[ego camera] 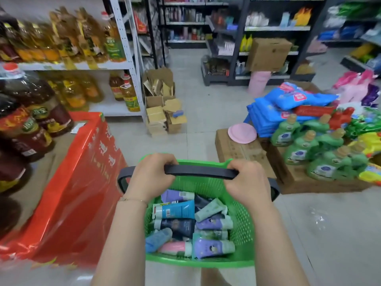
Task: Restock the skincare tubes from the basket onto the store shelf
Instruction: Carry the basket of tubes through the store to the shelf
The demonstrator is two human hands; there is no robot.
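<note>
Lower centre of frame: green perforated plastic basket [242, 221] held up by black handle [201, 171].
Left hand [153, 175] and right hand [248, 183] curled tight round that smooth bar; soft skincare tubes [186, 225] piled flat inside, purple, blue, pink, navy. Glossy red display [78, 182] close at left edge, cardboard cartons [233, 151] right; grey tiled floor [206, 112] open ahead toward dark shelving [276, 28].

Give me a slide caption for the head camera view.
Left hand and right hand grip the black handle of a green basket holding skincare tubes in a store aisle.
</note>
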